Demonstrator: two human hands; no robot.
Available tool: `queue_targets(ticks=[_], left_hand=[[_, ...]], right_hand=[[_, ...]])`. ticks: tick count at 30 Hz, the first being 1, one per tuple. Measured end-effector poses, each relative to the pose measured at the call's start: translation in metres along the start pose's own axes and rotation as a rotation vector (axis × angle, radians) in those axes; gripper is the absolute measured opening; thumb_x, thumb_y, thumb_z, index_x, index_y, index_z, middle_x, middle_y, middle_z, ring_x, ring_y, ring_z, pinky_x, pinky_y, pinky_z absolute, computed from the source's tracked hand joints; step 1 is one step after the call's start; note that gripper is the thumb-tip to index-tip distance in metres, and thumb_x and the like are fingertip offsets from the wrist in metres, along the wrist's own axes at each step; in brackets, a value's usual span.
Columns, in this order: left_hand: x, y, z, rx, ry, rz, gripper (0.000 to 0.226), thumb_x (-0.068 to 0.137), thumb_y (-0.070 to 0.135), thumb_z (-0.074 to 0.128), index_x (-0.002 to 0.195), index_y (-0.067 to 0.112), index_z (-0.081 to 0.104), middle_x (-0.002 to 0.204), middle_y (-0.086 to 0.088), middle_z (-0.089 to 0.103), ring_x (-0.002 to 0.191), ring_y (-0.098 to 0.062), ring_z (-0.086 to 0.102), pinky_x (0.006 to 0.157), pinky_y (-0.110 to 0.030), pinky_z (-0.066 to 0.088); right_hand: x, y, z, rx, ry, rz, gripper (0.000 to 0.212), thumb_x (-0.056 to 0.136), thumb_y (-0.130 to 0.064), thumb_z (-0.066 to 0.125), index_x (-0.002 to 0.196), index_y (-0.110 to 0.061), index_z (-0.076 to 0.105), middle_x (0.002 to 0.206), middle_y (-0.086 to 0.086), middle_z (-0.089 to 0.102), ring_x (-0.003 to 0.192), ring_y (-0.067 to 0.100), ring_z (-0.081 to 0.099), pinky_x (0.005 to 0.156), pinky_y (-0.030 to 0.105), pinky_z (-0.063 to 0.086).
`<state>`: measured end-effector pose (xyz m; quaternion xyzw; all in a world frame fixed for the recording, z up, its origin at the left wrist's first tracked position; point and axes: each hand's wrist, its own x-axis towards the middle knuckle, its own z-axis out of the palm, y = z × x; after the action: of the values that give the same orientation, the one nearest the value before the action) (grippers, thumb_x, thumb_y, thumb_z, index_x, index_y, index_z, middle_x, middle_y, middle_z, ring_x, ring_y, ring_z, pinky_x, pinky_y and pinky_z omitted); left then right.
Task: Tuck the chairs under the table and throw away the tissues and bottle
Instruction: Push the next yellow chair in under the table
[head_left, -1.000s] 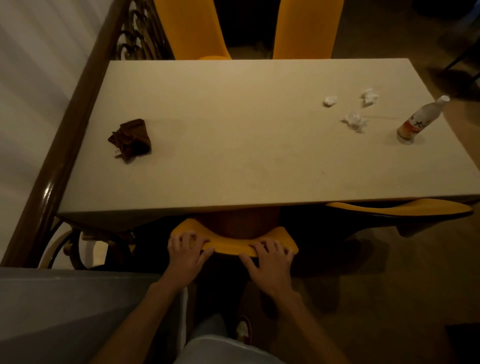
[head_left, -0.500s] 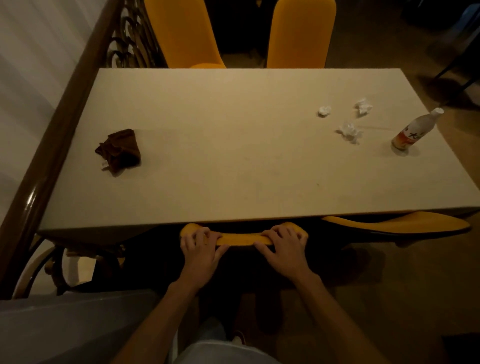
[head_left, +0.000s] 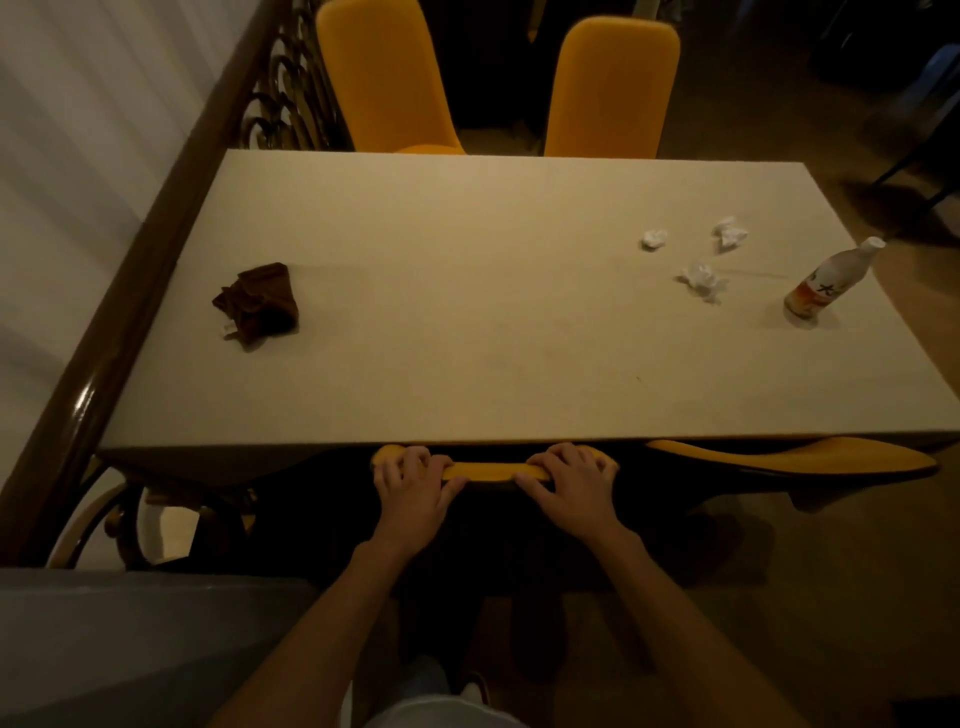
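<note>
Now both hands, left hand (head_left: 415, 488) and right hand (head_left: 571, 483), clamped on yellow chair back (head_left: 493, 471) at bench (head_left: 467, 338) near edge; tissues (head_left: 702, 278) and bottle (head_left: 826, 283) far right on bench.

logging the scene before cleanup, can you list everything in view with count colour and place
table: 1, beige top, centre
chairs: 4, yellow; two at the far side, one at the near edge under both hands, one at the near right edge
tissues: 3, white, crumpled, right part of the tabletop
bottle: 1, white with orange label, upright, near the table's right end
cloth: 1, dark brown, bunched, left part of the tabletop
railing: 1, dark wood, along the left
left hand: 1, grip on the near chair's back
right hand: 1, grip on the same chair back
</note>
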<state>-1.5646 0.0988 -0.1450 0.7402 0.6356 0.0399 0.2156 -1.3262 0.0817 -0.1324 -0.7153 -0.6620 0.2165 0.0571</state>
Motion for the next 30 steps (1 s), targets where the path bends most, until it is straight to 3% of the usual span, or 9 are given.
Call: queue_targets(ticks=[2,5,10,18,24,30], left_hand=[[-0.003,0.003,-0.008,0.012,-0.041,-0.003,0.077,0.081,0.071,0.009,0.128,0.026,0.05,0.13,-0.008,0.039,0.123,-0.033,0.033,0.109,-0.055,0.011],[-0.005,0.006,-0.015,0.03,-0.097,-0.001,0.056,0.093,0.065,0.021,0.129,0.03,0.045,0.128,-0.005,0.035,0.123,-0.03,0.032,0.11,-0.053,0.011],[-0.017,0.009,-0.02,0.048,-0.036,-0.01,0.046,0.097,0.056,0.028,0.126,0.024,0.044,0.131,-0.007,0.038,0.126,-0.03,0.032,0.112,-0.059,0.011],[-0.063,0.033,-0.042,0.102,0.298,0.108,0.045,0.091,0.051,0.032,0.107,0.021,0.061,0.115,-0.003,0.056,0.111,-0.026,0.05,0.098,-0.051,0.04],[-0.102,0.048,-0.052,0.058,0.374,0.14,0.036,0.091,0.05,0.038,0.105,0.025,0.06,0.109,0.004,0.059,0.107,-0.019,0.05,0.092,-0.04,0.04],[-0.141,0.047,-0.051,0.007,0.41,0.193,0.029,0.091,0.049,0.043,0.098,0.028,0.063,0.102,0.011,0.06,0.102,-0.014,0.051,0.087,-0.039,0.041]], right_hand=[[-0.003,0.0,-0.001,0.024,-0.01,0.0,0.076,0.078,-0.083,0.019,0.12,-0.038,0.063,0.123,-0.009,0.051,0.122,0.014,0.042,0.103,0.053,0.023],[-0.005,-0.001,-0.007,0.01,-0.094,-0.001,0.076,0.08,-0.083,0.019,0.126,-0.037,0.059,0.129,-0.006,0.049,0.127,0.017,0.036,0.108,0.054,0.021],[-0.022,-0.01,-0.021,0.041,-0.132,0.001,0.056,0.093,-0.065,0.041,0.133,-0.029,0.053,0.135,-0.004,0.046,0.131,0.019,0.036,0.113,0.052,0.017],[-0.067,-0.017,-0.035,0.136,0.051,0.007,0.049,0.094,-0.062,0.042,0.123,-0.026,0.06,0.126,-0.006,0.055,0.121,0.017,0.048,0.105,0.048,0.034],[-0.114,-0.037,-0.037,0.069,0.232,0.079,0.033,0.093,-0.056,0.046,0.102,-0.025,0.056,0.111,-0.006,0.054,0.112,0.018,0.047,0.099,0.046,0.033],[-0.161,-0.04,-0.031,0.052,0.31,0.058,0.035,0.091,-0.06,0.044,0.101,-0.031,0.06,0.109,-0.012,0.057,0.109,0.014,0.049,0.099,0.044,0.035]])
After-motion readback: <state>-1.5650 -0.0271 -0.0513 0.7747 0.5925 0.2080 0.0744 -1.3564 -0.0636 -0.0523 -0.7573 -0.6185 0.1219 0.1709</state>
